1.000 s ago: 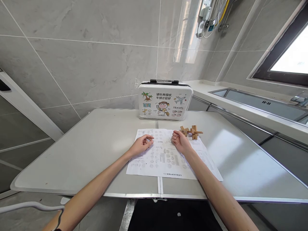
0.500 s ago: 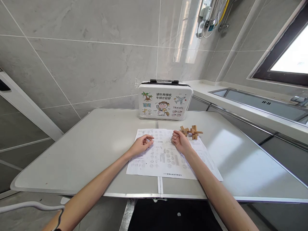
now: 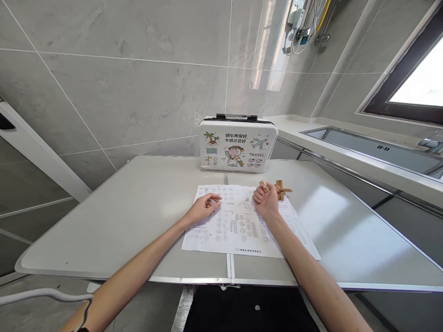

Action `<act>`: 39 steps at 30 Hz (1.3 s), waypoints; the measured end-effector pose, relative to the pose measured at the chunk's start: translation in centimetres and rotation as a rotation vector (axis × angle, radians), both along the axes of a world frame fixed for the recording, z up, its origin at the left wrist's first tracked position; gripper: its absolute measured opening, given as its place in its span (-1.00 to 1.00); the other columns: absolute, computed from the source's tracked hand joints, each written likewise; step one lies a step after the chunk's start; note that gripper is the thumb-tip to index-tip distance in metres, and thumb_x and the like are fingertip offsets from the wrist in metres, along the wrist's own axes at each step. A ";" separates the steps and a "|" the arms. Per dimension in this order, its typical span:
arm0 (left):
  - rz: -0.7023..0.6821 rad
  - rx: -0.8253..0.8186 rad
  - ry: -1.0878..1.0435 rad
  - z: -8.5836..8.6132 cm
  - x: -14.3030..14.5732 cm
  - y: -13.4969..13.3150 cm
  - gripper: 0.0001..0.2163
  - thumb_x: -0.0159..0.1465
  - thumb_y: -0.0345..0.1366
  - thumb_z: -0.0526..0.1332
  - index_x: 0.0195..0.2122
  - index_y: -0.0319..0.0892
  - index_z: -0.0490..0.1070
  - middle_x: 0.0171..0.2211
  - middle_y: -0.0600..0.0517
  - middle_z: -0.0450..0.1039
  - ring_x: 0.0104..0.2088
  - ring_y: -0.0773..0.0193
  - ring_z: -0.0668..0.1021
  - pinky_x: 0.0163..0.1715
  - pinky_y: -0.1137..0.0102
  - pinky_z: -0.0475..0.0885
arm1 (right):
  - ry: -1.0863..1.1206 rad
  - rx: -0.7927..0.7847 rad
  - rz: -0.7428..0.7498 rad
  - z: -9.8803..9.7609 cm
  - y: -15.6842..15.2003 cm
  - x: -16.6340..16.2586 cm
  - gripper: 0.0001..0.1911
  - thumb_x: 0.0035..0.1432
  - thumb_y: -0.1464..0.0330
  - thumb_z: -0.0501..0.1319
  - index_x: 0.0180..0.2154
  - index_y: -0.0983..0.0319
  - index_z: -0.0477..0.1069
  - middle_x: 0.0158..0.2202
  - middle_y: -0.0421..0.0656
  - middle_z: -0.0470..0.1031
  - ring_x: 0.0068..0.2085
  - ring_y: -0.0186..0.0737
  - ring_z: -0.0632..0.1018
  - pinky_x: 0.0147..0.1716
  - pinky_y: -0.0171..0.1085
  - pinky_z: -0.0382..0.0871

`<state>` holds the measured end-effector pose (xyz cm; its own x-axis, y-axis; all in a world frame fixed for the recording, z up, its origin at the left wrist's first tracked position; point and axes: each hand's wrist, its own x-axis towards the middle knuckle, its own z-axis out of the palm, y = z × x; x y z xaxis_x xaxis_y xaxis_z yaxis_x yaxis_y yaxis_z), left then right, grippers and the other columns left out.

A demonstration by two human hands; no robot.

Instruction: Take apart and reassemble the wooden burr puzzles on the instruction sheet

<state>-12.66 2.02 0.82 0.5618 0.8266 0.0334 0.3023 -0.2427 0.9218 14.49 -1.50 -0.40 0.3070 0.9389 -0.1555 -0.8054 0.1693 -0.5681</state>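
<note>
While loosely half-open with the left hand [image 3: 203, 207] over the left edge of a thin paper sheet [image 3: 238, 230] of small printed diagrams, curled with the right hand [image 3: 267, 200]; cannot tell whether gripping. Just behind the right hand, partly hidden, see angular wooden blocks [image 3: 281, 195] joined crosswise. Beyond and between both hands, find a glossy white case [image 3: 235, 156] reading "TRAVEL" and "奶牛养得好, 牛奶才会好". Beneath, smooth, metal-edged table [image 3: 121, 207].

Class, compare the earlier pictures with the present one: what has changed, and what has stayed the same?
The right hand has moved rightward, toward the brown wooden blocks, and now hides more of them; whether it touches or holds any is unclear. The left hand, white printed paper sheet and white rectangular cartoon-printed case stayed put.
</note>
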 end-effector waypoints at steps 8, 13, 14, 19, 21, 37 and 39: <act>0.013 -0.002 0.004 0.4 0.1 -0.2 -0.54 0.26 0.06 0.31 0.03 -0.16 0.51 -0.36 0.01 0.49 -0.39 0.30 0.49 -0.38 0.40 0.36 | 0.047 0.066 -0.068 -0.1 -0.3 1.3 -0.64 0.27 0.08 0.15 -0.44 0.15 0.18 -0.60 -0.35 0.06 -0.65 -0.42 0.17 -0.74 -0.42 0.13; 0.003 0.003 0.009 0.2 0.0 -0.1 -0.52 0.27 0.09 0.29 0.04 -0.17 0.50 -0.45 0.05 0.43 -0.41 0.28 0.47 -0.38 0.39 0.36 | 0.091 0.047 -0.103 -0.7 0.0 2.2 -0.67 0.27 0.11 0.11 -0.45 0.16 0.19 -0.61 -0.34 0.09 -0.66 -0.42 0.16 -0.75 -0.42 0.13; 0.001 0.002 0.011 0.2 0.0 -0.1 -0.52 0.27 0.09 0.29 0.05 -0.16 0.50 -0.45 0.06 0.43 -0.42 0.28 0.47 -0.38 0.40 0.35 | 0.093 0.047 -0.105 -0.8 0.0 2.3 -0.68 0.27 0.12 0.11 -0.45 0.16 0.19 -0.61 -0.34 0.09 -0.66 -0.42 0.16 -0.75 -0.42 0.13; 0.003 -0.003 0.011 0.3 0.1 -0.1 -0.53 0.26 0.08 0.30 0.04 -0.15 0.50 -0.45 0.07 0.44 -0.43 0.29 0.46 -0.41 0.41 0.33 | 0.146 0.065 -0.097 -1.0 0.2 2.7 -0.73 0.27 0.22 0.13 -0.45 0.16 0.19 -0.65 -0.35 0.07 -0.68 -0.43 0.15 -0.75 -0.44 0.12; 0.005 -0.004 0.013 0.3 0.1 -0.1 -0.54 0.27 0.07 0.30 0.03 -0.15 0.50 -0.43 0.07 0.45 -0.43 0.30 0.46 -0.40 0.41 0.33 | 0.201 0.055 -0.092 -1.1 0.2 2.7 -0.73 0.31 0.26 0.10 -0.45 0.16 0.19 -0.66 -0.36 0.07 -0.70 -0.44 0.15 -0.76 -0.44 0.11; -0.005 0.014 0.015 -0.4 -0.1 0.3 -0.55 0.29 0.07 0.28 0.05 -0.15 0.50 -0.37 0.02 0.49 -0.39 0.29 0.50 -0.38 0.40 0.36 | 0.100 -0.008 -0.107 -0.9 0.3 2.5 -0.69 0.44 0.25 0.10 -0.40 0.16 0.19 -0.70 -0.44 0.02 -0.75 -0.49 0.06 -0.82 -0.46 -0.01; -0.002 0.013 0.017 -0.4 -0.1 0.3 -0.55 0.29 0.07 0.28 0.05 -0.14 0.50 -0.33 0.00 0.52 -0.38 0.29 0.50 -0.38 0.41 0.37 | 0.023 0.003 -0.119 -0.8 0.3 2.3 -0.69 0.40 0.24 0.17 -0.40 0.16 0.19 -0.69 -0.45 0.01 -0.74 -0.49 0.05 -0.81 -0.45 -0.02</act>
<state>-12.73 2.32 0.37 0.5638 0.8252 0.0346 0.3174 -0.2551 0.9133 16.74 -1.18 -1.16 0.4128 0.8965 -0.1609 -0.7924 0.2664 -0.5488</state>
